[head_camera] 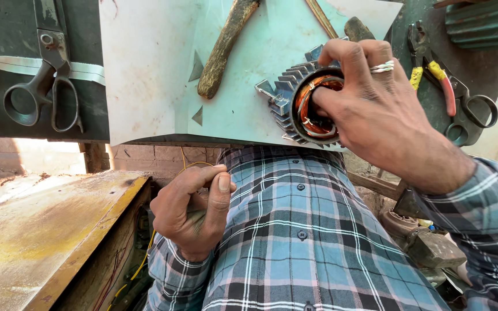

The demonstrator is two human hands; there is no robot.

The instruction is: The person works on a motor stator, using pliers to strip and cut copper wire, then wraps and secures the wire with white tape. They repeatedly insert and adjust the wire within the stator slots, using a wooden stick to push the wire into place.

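Shirt: a soft checked shirt (301, 242), blue, black and white, fills the bottom at 6 o'clock. It has small dark buttons.
Left hand: the left hand (194, 210) sits at 7 o'clock, just in front of the shirt. It is almost closed. The thumb and first finger pinch a thin yellow wire (194, 164) that bends up in a loop.
Right hand: the right hand (378, 109) is at 2 o'clock. Its fingers curl over the round motor part (295, 101) and the fingertips press inside it. It wears a shiny ring (382, 67).
Motor part: a short metal ring with grey ribs all around, like teeth. Inside are shiny orange copper coils (305, 106). It rests on the pale sheet, close to its near edge.
Sheet: a flat, smooth, pale sheet (157, 75) with sharp straight edges. It hangs out past the dark bench (7, 34), towards the shirt.
Wooden handle: a rough brown wooden handle (223, 46) lies slanted at 12 o'clock, well apart from both hands.
Scissors: black scissors (50, 86) lie at 10 o'clock on the dark bench.
Pliers: pliers with red and yellow grips (436, 80) lie at 2 o'clock, past the right hand.
Board: a worn yellow-brown board (36, 230) at 8 o'clock has a long straight edge.
Room: there is open space between the two hands, under the sheet's edge.
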